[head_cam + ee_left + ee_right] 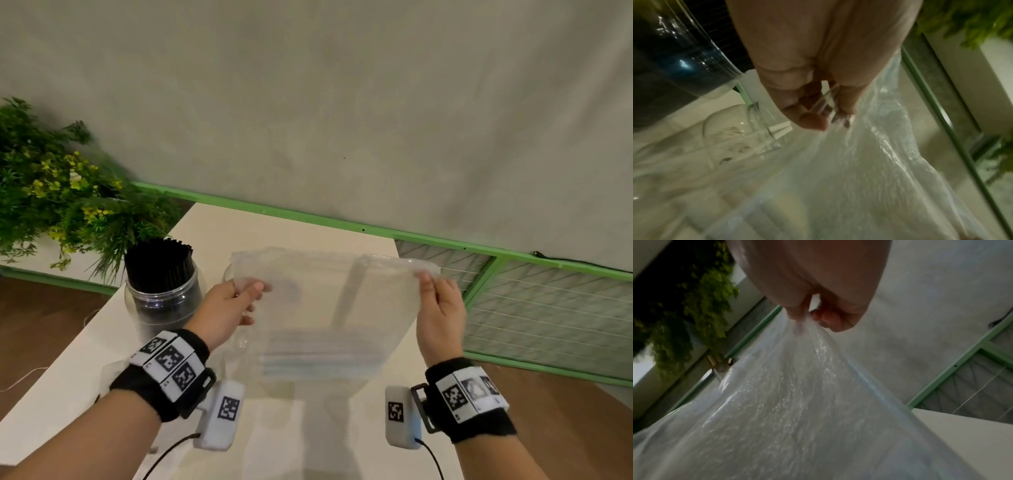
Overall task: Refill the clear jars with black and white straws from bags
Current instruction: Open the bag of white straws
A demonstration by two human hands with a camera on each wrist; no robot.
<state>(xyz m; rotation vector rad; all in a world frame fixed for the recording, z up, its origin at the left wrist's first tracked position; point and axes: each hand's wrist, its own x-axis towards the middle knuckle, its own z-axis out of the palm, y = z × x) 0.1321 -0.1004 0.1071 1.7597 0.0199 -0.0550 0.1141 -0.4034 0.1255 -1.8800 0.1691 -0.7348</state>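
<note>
I hold a clear plastic bag [329,308] up over the white table [284,442], stretched flat between both hands. My left hand [246,291] pinches its top left corner, and my right hand [428,281] pinches the top right corner. White straws [318,363] lie across the bottom of the bag. A clear jar [164,294] packed with black straws stands on the table just left of my left hand. In the left wrist view a second clear jar [740,139] holds a few white straws [781,129] behind the bag [859,170]. The right wrist view shows fingertips [797,313] pinching the bag [797,394].
A leafy plant with yellow flowers [58,195] stands at the far left beyond the jar. A green metal rail [342,222] with wire mesh runs behind the table along a grey wall. Brown floor shows on both sides of the table.
</note>
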